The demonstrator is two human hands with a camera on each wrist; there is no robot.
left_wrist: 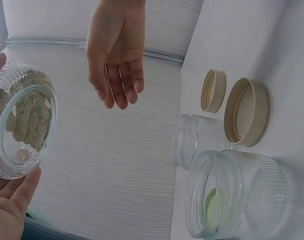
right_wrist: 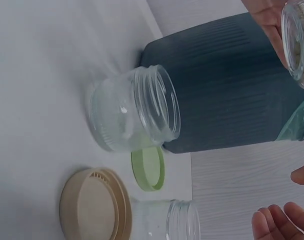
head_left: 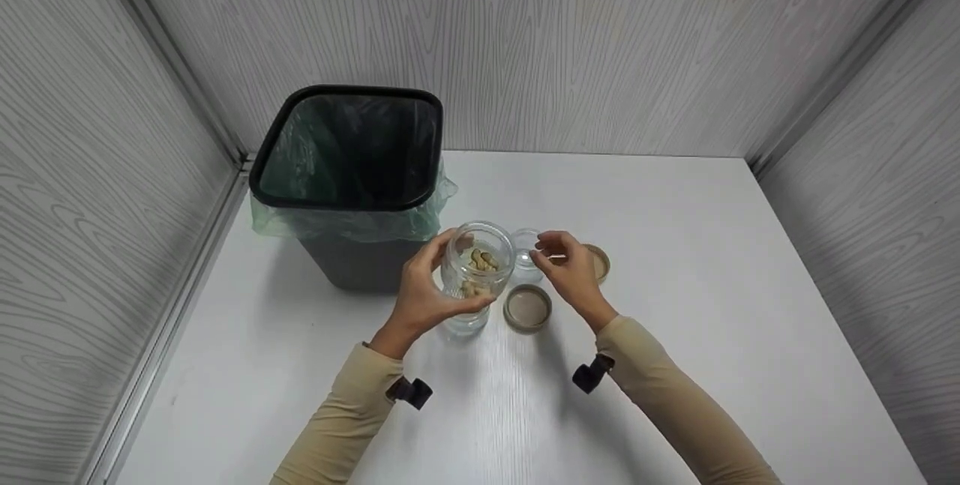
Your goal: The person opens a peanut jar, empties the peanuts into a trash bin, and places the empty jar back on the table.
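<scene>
White table (head_left: 675,365), L hand (head_left: 420,297) grips ribbed jar (head_left: 474,264) w/ snacks.

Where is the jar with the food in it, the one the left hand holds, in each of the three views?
Head: jar at centre, gripped by the left hand, right of the bin.
Left wrist: far left, mouth facing the camera.
Right wrist: top right corner, only partly in frame.
Shared landmark: the large beige lid on the table.
</scene>
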